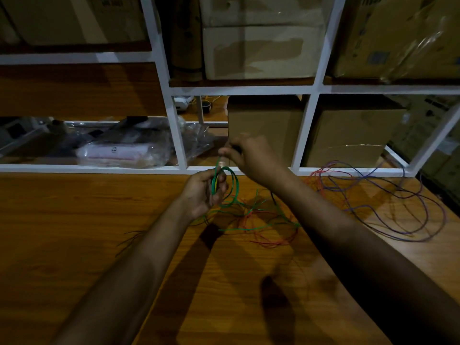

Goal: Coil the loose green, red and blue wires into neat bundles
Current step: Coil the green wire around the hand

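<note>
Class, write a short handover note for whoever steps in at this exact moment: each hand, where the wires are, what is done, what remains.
Left hand: grips a few loops of the green wire above the table.
Right hand: pinches the same wire just above the loops, feeding the next turn.
Done: green coil started only; its tail trails loose across the table.
Red wire: loose on the table, tangled with the green tail.
Blue wire: loose sprawl at the right, near the white shelf frame.
Left: finish green, then coil red and blue.
</note>
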